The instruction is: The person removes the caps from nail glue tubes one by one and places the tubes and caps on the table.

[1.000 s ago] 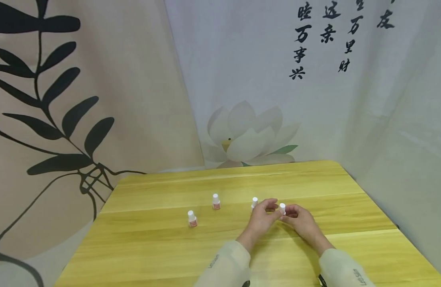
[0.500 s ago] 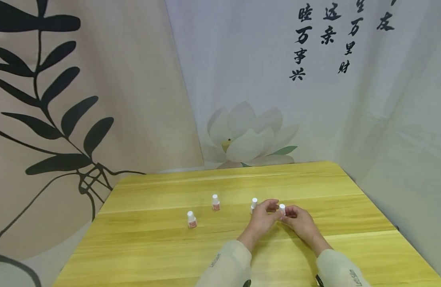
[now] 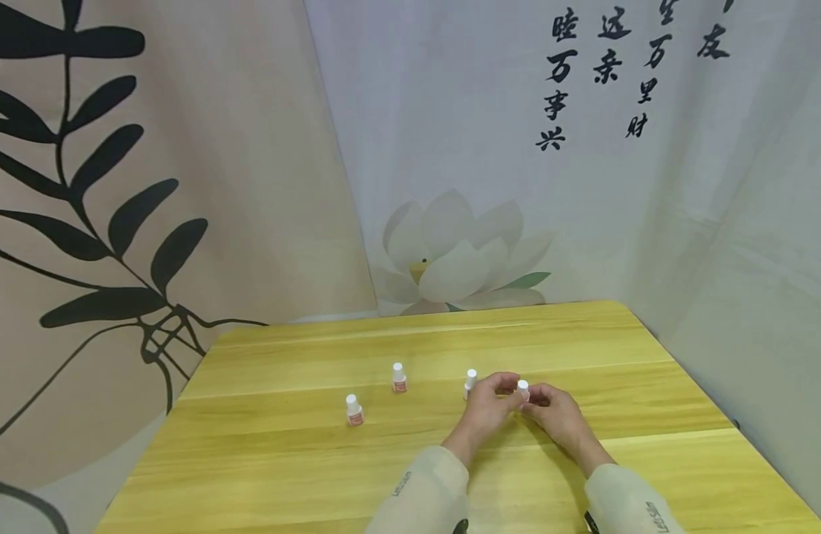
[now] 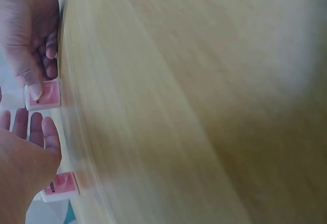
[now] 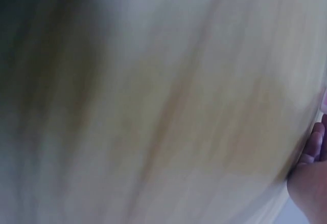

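My right hand (image 3: 562,420) pinches a small white-capped dropper-like bottle (image 3: 523,387) with a pink label, upright on the table. In the left wrist view its thumb lies on the label of that bottle (image 4: 49,94). My left hand (image 3: 485,412) is just left of it, thumb close to the bottle; in the left wrist view that hand's (image 4: 25,155) fingers are extended beside it. Whether they touch it, I cannot tell. A second bottle (image 3: 471,377) stands behind my left hand, partly hidden. The right wrist view catches only the edge of my right hand (image 5: 311,175).
Two similar bottles stand farther left: one nearer (image 3: 354,412), one a little farther back (image 3: 400,380). They rest on a yellow wood-grain table (image 3: 283,460). Behind it hangs a printed cloth (image 3: 450,111) with a lotus, leaves and black characters.
The head view has shifted slightly, so everything sits a little lower and to the left. Hands and bottles hold nearly the same places relative to one another.
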Demonstrator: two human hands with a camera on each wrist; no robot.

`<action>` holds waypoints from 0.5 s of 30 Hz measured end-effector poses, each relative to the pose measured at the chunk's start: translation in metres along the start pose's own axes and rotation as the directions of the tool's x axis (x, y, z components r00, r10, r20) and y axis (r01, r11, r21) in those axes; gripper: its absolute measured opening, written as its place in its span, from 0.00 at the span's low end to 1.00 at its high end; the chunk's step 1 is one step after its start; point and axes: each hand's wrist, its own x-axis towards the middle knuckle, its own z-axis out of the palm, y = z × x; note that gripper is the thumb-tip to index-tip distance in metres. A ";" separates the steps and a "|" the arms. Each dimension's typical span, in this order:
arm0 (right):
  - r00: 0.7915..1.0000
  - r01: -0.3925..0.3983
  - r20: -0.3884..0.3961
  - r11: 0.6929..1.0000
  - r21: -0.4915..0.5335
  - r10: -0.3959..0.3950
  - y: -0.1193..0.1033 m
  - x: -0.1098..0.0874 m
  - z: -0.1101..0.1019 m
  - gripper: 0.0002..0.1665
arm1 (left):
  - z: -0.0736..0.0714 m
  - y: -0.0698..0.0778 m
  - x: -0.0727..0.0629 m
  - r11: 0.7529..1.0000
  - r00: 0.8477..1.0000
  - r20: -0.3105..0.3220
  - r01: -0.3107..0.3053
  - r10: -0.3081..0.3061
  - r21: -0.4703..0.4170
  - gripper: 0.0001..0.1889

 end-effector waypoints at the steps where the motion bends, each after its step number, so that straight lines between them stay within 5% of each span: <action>1: 1.000 0.002 0.001 1.000 0.001 -0.002 0.000 0.000 0.000 0.13 | 0.000 0.000 0.000 1.000 1.000 -0.002 -0.001 0.001 0.002 0.17; 15: 1.000 0.001 0.008 1.000 -0.015 0.000 -0.001 0.001 -0.001 0.12 | 0.002 -0.006 0.004 1.000 1.000 -0.007 0.008 -0.008 0.010 0.16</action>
